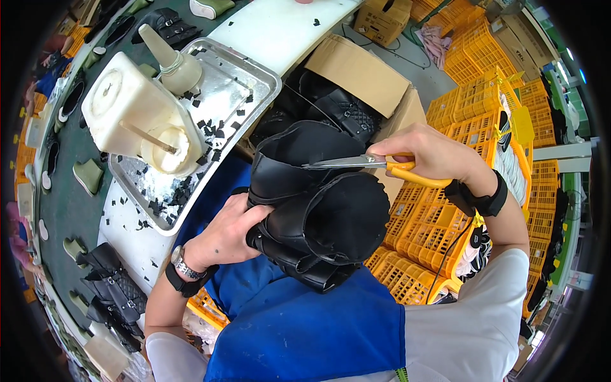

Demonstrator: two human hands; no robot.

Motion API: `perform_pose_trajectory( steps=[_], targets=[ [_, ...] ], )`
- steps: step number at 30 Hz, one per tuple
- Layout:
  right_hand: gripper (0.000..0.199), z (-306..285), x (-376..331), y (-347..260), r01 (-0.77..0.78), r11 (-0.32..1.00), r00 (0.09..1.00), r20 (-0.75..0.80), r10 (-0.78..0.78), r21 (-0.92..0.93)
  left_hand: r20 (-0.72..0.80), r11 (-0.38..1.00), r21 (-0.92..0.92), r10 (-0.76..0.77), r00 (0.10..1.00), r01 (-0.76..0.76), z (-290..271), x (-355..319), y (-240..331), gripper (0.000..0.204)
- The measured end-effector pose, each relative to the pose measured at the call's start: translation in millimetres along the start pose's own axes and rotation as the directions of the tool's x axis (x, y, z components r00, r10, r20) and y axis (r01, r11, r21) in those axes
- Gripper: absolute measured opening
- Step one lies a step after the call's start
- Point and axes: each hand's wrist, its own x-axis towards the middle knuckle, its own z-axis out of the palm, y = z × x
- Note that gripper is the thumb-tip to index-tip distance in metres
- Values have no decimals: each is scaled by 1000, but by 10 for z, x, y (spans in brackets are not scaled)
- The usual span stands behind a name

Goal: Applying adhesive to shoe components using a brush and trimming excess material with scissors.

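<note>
The fingers [385, 147] of the right hand [439, 151] are wrapped around the orange handles of a pair of scissors [344, 163], right of centre in the frame. The metal blades point left, their tips over the mouth of the upper of two black boots [283, 226]; whether they touch its rim, I cannot tell. The left hand [223, 239], left of centre, grips the boots from their left side, thumb pressed on the dark material. The boots lie side by side mid-frame, openings facing up and right, above a blue apron [299, 331]. A watch [185, 265] circles the left wrist, and a black band [494, 196] the right.

Just above the boots is an open cardboard box [359, 69] with more black footwear [350, 114] inside. At upper left, a metal tray [266, 77] rests on a white counter [261, 28], bearing black scraps [216, 135], a white container [135, 108] with a stick [145, 135] in it, and a pale nozzled bottle [183, 75]. Farther left, olive shoes [88, 177] sit on a green surface [60, 197]. Orange crates [436, 219] fill the right side.
</note>
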Motion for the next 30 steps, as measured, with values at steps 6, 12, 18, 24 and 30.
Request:
perform_pose_trajectory(
  steps=[6,12,18,24,30],
  targets=[
    [34,2,-124,95,-149,986,973,-167,160,77,-48,1000,7,-26,998,27,31,-72,-37,59],
    [34,231,-541,1124,-551,794,676,-422,604,255,-82,980,-131,-162,983,151,19,-74,-106,63],
    [42,686,-684,1541,-543,591,524,-309,794,596,-78,674,-708,-375,924,214,-126,37,-18,87],
    [40,1037,-681,1713,-422,538,452,-345,822,729,168,74,-969,-500,850,235,-126,145,50,70],
    [24,1173,-560,1676,-340,581,461,-407,788,739,319,-342,-926,-479,818,161,77,359,140,37]
  ],
)
